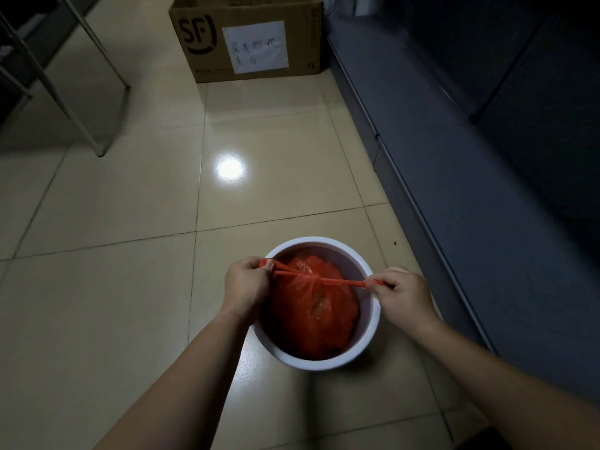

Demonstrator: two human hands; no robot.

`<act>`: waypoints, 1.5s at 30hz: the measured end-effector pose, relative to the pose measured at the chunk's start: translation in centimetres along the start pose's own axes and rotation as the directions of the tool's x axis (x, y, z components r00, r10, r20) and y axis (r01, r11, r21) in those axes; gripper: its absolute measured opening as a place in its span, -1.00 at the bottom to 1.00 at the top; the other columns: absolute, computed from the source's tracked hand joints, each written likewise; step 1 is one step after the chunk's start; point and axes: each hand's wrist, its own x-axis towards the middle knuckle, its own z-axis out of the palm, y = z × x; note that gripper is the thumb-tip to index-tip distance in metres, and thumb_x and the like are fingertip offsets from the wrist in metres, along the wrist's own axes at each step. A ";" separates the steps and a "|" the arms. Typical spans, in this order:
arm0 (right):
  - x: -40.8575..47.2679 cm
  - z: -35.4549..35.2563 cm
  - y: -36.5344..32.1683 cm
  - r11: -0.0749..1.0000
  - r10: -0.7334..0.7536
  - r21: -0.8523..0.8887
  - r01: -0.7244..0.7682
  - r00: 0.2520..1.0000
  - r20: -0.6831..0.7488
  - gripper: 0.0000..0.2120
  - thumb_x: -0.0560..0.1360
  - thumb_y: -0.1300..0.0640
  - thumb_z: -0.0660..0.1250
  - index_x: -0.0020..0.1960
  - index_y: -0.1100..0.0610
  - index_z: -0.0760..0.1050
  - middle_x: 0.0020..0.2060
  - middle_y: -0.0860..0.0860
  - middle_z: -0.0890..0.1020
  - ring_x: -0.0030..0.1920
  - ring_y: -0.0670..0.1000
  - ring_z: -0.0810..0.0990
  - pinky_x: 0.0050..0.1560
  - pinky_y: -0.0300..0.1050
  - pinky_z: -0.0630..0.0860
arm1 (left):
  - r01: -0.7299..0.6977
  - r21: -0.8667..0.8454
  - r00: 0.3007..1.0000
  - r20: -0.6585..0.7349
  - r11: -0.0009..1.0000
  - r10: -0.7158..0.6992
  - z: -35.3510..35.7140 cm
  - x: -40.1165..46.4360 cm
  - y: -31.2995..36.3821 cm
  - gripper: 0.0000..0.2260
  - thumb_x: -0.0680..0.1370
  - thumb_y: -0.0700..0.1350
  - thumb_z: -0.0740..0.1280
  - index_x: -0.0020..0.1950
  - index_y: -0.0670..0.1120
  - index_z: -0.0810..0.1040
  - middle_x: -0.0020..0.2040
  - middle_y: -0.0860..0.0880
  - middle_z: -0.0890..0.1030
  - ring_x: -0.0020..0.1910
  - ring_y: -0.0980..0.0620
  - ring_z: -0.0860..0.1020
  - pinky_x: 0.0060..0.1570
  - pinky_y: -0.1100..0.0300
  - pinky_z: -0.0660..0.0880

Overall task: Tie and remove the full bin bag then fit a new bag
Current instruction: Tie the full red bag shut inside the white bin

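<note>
Tying step: left hand and right hand each grip a handle of the red bag, pulling the knot tight inside the white bin. Next probably lifting it out.

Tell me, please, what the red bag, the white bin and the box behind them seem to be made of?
Red bag: thin, glossy, translucent plastic film, crinkled. White bin: probably smooth moulded plastic, matte rim. Box: brown corrugated cardboard, printed logo, paper label.

office or storeroom (dim) | tiled floor | courier box | grey cabinets
</note>
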 end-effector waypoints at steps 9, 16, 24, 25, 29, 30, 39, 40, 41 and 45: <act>-0.1 -0.9 1.9 0.994 0.097 -0.051 -0.098 0.995 -0.022 -0.89 0.41 0.31 0.50 -0.19 0.13 0.75 -0.36 -0.13 0.61 -0.27 -0.14 0.59 -0.26 -0.28 0.43 | 0.094 -0.072 0.991 -0.089 0.993 -0.100 -1.5 1.4 -1.5 -0.72 0.56 -0.20 0.37 -0.33 -0.07 0.71 -0.41 -0.06 0.68 -0.33 -0.07 0.62 -0.22 0.12 0.52; 0.5 -1.0 1.5 0.992 0.120 -0.037 -0.121 0.993 -0.021 -0.92 0.43 0.24 0.49 -0.18 0.09 0.73 -0.31 -0.13 0.63 -0.25 -0.19 0.58 -0.27 -0.36 0.41 | -0.039 0.015 0.996 -0.078 0.999 0.040 -1.3 0.2 0.0 -0.73 0.53 -0.11 0.36 -0.29 0.18 0.72 -0.46 0.09 0.65 -0.47 0.17 0.55 -0.33 0.21 0.44; 1.9 1.3 -6.9 0.839 0.214 0.421 -0.345 0.921 0.326 -0.79 0.54 0.10 0.42 -0.26 0.10 0.69 -0.38 -0.06 0.70 -0.32 -0.10 0.64 -0.20 -0.13 0.53 | -0.262 0.252 0.965 0.056 0.932 0.256 1.3 -3.1 4.6 -0.81 0.47 -0.03 0.44 -0.29 -0.10 0.64 -0.39 -0.02 0.67 -0.34 0.01 0.63 -0.23 0.09 0.56; 2.1 1.9 -8.0 0.829 0.203 0.434 -0.353 0.913 0.355 -0.79 0.54 0.09 0.42 -0.23 0.14 0.69 -0.36 -0.04 0.70 -0.31 -0.09 0.63 -0.19 -0.14 0.52 | -0.299 0.261 0.954 0.079 0.918 0.288 1.8 -3.6 5.0 -0.83 0.47 -0.05 0.44 -0.29 -0.09 0.63 -0.38 0.00 0.66 -0.33 0.02 0.62 -0.23 0.11 0.54; 2.4 2.7 -10.2 0.885 0.181 0.355 -0.301 0.925 0.333 -0.72 0.51 -0.02 0.42 -0.16 0.21 0.67 -0.29 0.10 0.71 -0.26 -0.03 0.59 -0.16 -0.08 0.53 | -0.380 0.287 0.925 0.135 0.879 0.356 2.3 -4.8 5.6 -0.88 0.51 -0.12 0.37 -0.21 -0.08 0.63 -0.29 0.01 0.67 -0.22 -0.01 0.63 -0.19 0.12 0.52; 2.4 2.6 -10.2 0.907 0.184 0.312 -0.284 0.931 0.314 -0.72 0.51 -0.03 0.41 -0.18 0.18 0.67 -0.28 0.09 0.72 -0.27 -0.03 0.60 -0.17 -0.08 0.54 | -0.389 0.284 0.921 0.139 0.877 0.364 2.1 -5.0 5.5 -0.88 0.53 -0.11 0.37 -0.20 -0.07 0.62 -0.29 0.02 0.66 -0.22 -0.01 0.62 -0.18 0.11 0.51; 2.0 3.4 -10.3 0.893 0.228 0.282 -0.351 0.892 0.390 -0.59 0.49 -0.19 0.35 -0.38 0.07 0.55 -0.54 -0.06 0.46 -0.48 -0.05 0.41 -0.37 -0.12 0.30 | -0.558 0.195 0.822 0.260 0.807 0.506 1.7 -6.6 4.0 -0.77 0.51 -0.27 0.39 0.06 0.03 0.65 -0.08 0.12 0.70 -0.06 0.24 0.63 -0.05 0.35 0.49; 1.9 3.6 -10.3 0.894 0.225 0.283 -0.347 0.895 0.386 -0.61 0.48 -0.19 0.37 -0.37 0.06 0.58 -0.55 -0.08 0.47 -0.50 -0.07 0.40 -0.40 -0.14 0.30 | -0.551 0.185 0.824 0.273 0.814 0.496 1.4 -6.6 3.8 -0.71 0.49 -0.28 0.39 0.10 0.04 0.66 -0.04 0.13 0.71 -0.03 0.22 0.63 0.00 0.28 0.52; 1.7 3.8 -10.2 0.886 0.216 0.309 -0.346 0.897 0.385 -0.66 0.47 -0.17 0.39 -0.35 0.03 0.62 -0.55 -0.07 0.48 -0.50 -0.09 0.40 -0.41 -0.15 0.31 | -0.538 0.170 0.829 0.286 0.826 0.481 0.8 -6.6 3.6 -0.65 0.46 -0.29 0.39 0.15 0.06 0.66 0.01 0.14 0.71 0.02 0.20 0.64 0.05 0.21 0.54; 0.9 4.4 -9.9 0.855 0.179 0.396 -0.335 0.907 0.380 -0.76 0.46 -0.08 0.45 -0.11 0.10 0.70 -0.23 0.21 0.71 -0.28 -0.02 0.59 -0.24 0.04 0.53 | -0.601 0.242 0.784 0.364 0.762 0.503 -2.3 -6.2 2.3 -0.42 0.38 -0.16 0.45 0.41 0.03 0.52 0.28 0.09 0.58 0.31 0.08 0.50 0.32 -0.02 0.44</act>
